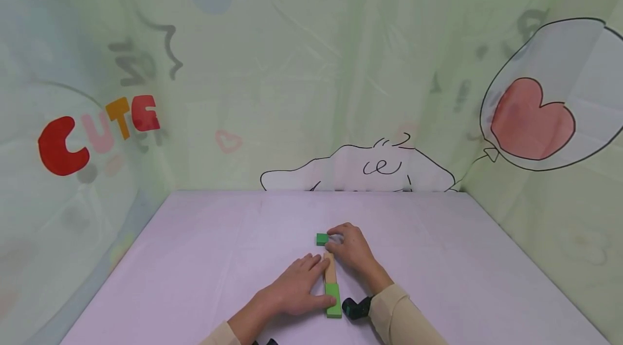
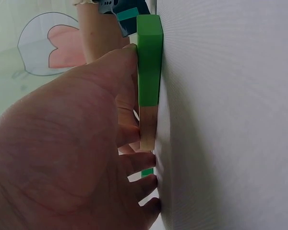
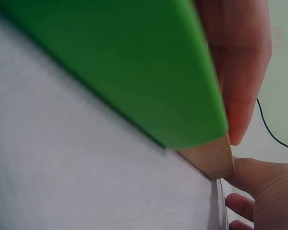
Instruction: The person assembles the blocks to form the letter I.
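A light green block [image 1: 333,307] lies end to end with a bare wooden block [image 1: 330,272], forming a narrow line on the table. My left hand [image 1: 298,286] rests along its left side. The left thumb reaches onto the light green block, and the index fingertip is at the wooden block; the other fingers are extended. Beyond the far end sits a small darker green block [image 1: 322,239]. My right hand [image 1: 354,250] pinches the right end of this small block with thumb and index finger. In the left wrist view, the light green block [image 2: 149,62] appears beside the left thumb.
A pale lilac-white table [image 1: 194,258] lies under everything, with a printed curtain [image 1: 292,64] standing at its back and sides. A dark wrist-worn device [image 1: 357,308] is near the light green block's right side.
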Demonstrator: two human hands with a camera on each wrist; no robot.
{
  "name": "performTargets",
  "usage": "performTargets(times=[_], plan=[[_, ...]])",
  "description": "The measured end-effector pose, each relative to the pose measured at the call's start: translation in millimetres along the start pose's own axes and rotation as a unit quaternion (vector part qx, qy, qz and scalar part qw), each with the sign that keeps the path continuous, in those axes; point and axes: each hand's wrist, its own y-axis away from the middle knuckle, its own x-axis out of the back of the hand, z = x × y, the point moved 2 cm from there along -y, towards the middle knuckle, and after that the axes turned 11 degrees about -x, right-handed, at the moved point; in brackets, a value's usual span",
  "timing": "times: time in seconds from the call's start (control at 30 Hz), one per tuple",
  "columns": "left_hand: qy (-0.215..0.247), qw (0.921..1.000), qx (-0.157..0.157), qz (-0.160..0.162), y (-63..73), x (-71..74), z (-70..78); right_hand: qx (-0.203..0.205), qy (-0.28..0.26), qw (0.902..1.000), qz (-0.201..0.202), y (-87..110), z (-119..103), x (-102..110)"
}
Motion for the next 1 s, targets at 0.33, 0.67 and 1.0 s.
performTargets(times=[0.33, 0.67, 1.0], plan=[[0.005, 1.0, 0.004, -0.005, -0.6, 1.5, 1.7, -0.002, -0.002, 1.0, -0.001, 1.0, 0.1, 1.1], [-0.001, 1.0, 0.002, -0.002, -0.5, 0.5, 0.5, 0.004, -0.034, 0.9994, 0.006, -0.6, 1.4, 2.6], [0.009, 0.9999, 0.008, -0.007, 0.8, 3.4, 3.8, -0.006, -0.05, 0.9987, 0.0, -0.8, 5.7, 4.3]])
